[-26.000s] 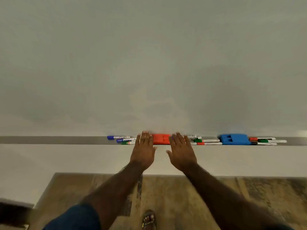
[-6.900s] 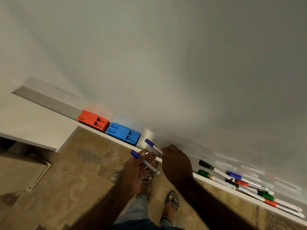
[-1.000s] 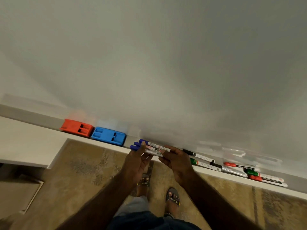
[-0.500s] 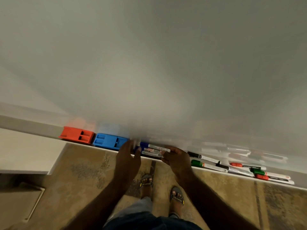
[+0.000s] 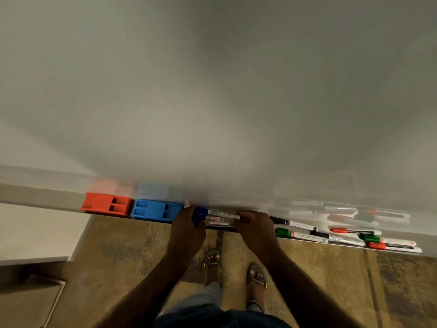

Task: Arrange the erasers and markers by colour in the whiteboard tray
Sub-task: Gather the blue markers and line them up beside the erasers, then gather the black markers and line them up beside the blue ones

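Observation:
A red eraser [image 5: 107, 205] and a blue eraser [image 5: 156, 210] stand side by side in the whiteboard tray [image 5: 42, 197]. Just right of them lies a bundle of blue-capped markers [image 5: 216, 217]. My left hand [image 5: 188, 229] presses on the capped ends and my right hand [image 5: 256, 232] holds the other ends, so both hands grip the bundle in the tray. Further right lie a black marker [image 5: 292, 224], a green marker [image 5: 300, 234], and more red, green and black markers [image 5: 369, 237] mixed together.
The whiteboard [image 5: 212, 91] fills the upper view and mirrors the tray's contents faintly. Below is a patterned brown floor [image 5: 130, 252] with my sandalled feet [image 5: 236, 268]. A pale ledge [image 5: 35, 233] sits at the left below the tray.
The bundle of blue markers has come down from my hands' raised hold into the tray beside the blue eraser. My left hand has shifted onto the capped ends.

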Tool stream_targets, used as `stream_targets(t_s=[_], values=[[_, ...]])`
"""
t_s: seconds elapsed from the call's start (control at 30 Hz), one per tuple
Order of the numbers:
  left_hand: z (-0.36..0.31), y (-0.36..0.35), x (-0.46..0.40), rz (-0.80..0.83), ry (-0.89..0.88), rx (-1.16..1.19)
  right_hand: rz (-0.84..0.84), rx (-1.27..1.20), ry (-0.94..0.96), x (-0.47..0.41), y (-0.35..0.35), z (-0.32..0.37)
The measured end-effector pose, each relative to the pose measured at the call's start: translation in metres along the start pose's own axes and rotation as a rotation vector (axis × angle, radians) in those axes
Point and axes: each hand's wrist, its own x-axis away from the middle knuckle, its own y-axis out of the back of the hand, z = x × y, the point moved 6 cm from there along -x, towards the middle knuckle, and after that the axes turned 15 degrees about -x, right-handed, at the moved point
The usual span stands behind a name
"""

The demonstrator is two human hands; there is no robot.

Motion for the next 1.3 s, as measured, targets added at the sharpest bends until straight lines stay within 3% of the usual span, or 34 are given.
stream_targets(t_s=[0.1,0.2,0.87,1.07,1.3], values=[[0.001,0.001,-0.001,0.001,0.001,0.0,-0.051,0.157,0.103,0.002,0.003,0.007],[0.003,0.0,-0.002,0.027,-0.005,0.008,-0.077,0.156,0.078,0.003,0.006,0.0],[0.005,-0.003,-0.006,0.072,0.072,0.057,-0.117,-0.415,-0.19,-0.003,-0.001,-0.028],[0.002,-0.001,-0.001,0.098,0.074,0.068,-0.123,-0.352,-0.131,0.004,0.005,-0.022],[-0.016,0.013,0.014,0.06,-0.013,0.117,-0.152,-0.04,0.065,0.02,0.036,-0.01]])
